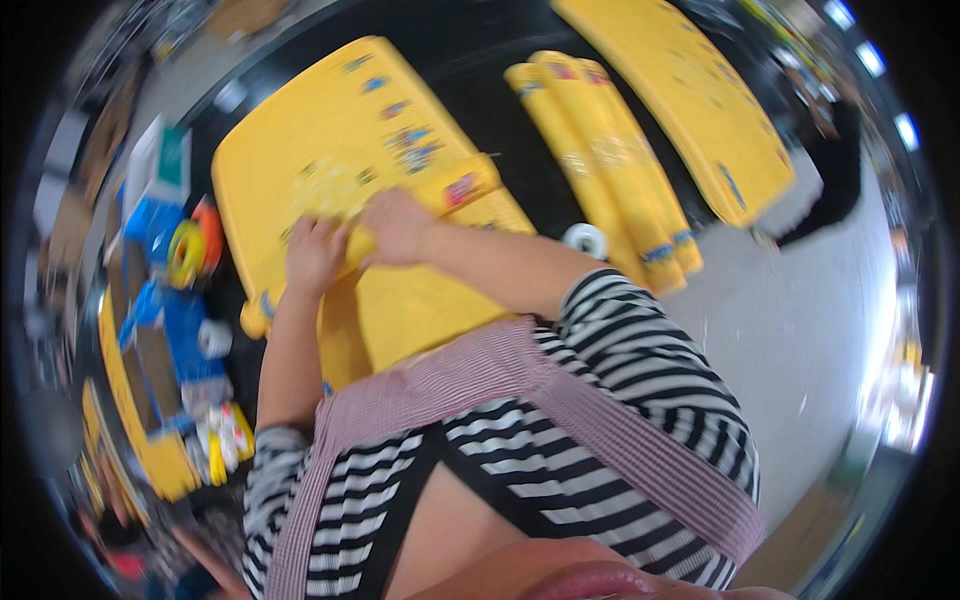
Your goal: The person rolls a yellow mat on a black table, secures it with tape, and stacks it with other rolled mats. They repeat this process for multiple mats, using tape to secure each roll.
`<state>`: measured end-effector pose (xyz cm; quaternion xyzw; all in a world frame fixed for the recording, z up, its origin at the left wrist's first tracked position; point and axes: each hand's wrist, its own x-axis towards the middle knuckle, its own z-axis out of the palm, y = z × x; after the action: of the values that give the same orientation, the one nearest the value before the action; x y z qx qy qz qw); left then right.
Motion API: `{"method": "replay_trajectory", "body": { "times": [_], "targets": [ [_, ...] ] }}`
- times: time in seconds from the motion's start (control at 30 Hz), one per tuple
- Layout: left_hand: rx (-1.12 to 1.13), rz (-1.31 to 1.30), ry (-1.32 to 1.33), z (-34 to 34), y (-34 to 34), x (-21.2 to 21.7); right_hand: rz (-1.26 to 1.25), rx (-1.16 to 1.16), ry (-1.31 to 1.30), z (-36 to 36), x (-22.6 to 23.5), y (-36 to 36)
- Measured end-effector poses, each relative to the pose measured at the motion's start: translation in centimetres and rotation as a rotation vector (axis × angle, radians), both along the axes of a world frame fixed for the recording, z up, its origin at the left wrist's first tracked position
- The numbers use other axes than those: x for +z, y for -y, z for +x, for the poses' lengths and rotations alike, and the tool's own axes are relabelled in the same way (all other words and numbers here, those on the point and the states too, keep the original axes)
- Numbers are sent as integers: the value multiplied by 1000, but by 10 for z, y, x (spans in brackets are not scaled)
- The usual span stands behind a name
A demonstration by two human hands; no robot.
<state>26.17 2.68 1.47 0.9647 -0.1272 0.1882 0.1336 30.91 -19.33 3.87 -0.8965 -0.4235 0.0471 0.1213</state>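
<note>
On the black table in front of me lies a large yellow printed sheet [270, 140] with rounded corners. Across it runs a partly rolled yellow sheet [440, 195], its roll slanting from lower left to upper right and a flat part reaching toward my body. My left hand [317, 255] curls over the roll near its left part. Close beside it, my right hand [398, 228] grips the same roll, fingers wrapped over it. Motion blurs the fingertips a little.
Several finished yellow rolls [610, 160] lie to the right, with a white tape roll [585, 241] near them. Another flat yellow sheet [690, 100] is at the far right. At left are yellow and orange tape rolls [187, 252] and a blue box [185, 345]. A person [835, 150] stands at right.
</note>
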Motion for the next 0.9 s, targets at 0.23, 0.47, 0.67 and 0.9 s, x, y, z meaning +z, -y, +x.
{"method": "replay_trajectory", "body": {
  "times": [0.23,0.47,0.67,0.9],
  "targets": [
    [74,-93,-60,1,3,13,-57,-19,-63,15,4,-13],
    [132,-11,-172,-59,27,5,145,5,151,-43,-26,15],
    [105,17,69,-84,34,-16,196,63,237,-44,-37,33],
    [122,38,-95,-82,34,1,56,67,138,-22,-17,37]
  ]
}}
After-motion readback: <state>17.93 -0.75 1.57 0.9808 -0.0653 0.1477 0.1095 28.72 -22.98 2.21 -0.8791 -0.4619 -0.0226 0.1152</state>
